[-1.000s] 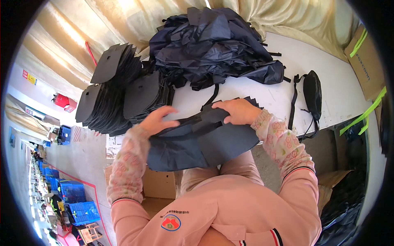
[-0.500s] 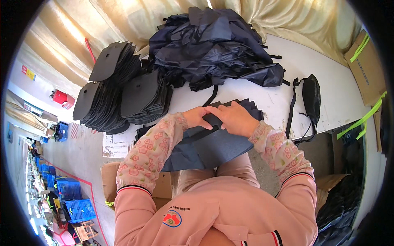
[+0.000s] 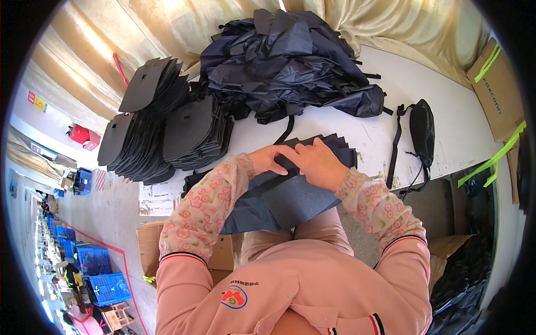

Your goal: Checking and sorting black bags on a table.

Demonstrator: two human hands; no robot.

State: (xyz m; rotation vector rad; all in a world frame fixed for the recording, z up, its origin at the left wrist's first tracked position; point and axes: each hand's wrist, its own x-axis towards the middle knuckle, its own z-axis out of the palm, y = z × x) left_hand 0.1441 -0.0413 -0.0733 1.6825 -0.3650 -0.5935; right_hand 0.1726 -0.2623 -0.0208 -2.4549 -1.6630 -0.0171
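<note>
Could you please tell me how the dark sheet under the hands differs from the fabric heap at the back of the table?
The dark sheet is spread fairly flat, while the fabric heap is crumpled into folds. The dark sheet takes up less room than the fabric heap. Both look dark.

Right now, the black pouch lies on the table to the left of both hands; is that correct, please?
Not quite: in the head view, the black pouch lies on the table to the right of both the left hand and the right hand.
</note>
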